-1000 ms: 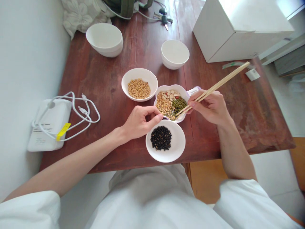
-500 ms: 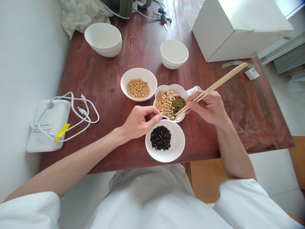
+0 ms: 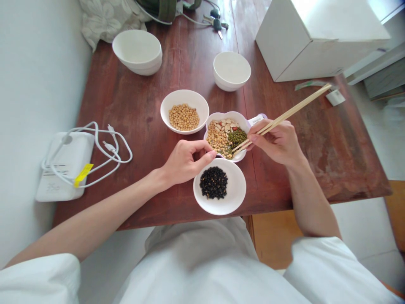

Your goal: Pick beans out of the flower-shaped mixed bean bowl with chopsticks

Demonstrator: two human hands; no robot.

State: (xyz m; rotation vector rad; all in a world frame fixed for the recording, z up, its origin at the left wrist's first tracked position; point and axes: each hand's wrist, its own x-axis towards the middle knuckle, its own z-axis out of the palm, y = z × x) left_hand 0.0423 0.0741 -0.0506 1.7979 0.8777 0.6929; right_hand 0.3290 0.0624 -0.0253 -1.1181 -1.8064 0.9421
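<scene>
chopsticks [image 3: 286, 118] pinched in my right hand [image 3: 275, 141], tips over the dish [image 3: 221, 115], my left hand [image 3: 188, 162] curled empty beside its rim.

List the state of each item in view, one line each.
left hand: curled, fingertips at the scalloped dish rim
right hand: gripping chopsticks
chopsticks: tips at the mixed beans
scalloped dish: filled with soybeans, mung beans, nut slices
white bowl: holding soybeans
white plate: holding black beans
stacked bowls: nested
white box: closed
white cable: loosely coiled
</scene>
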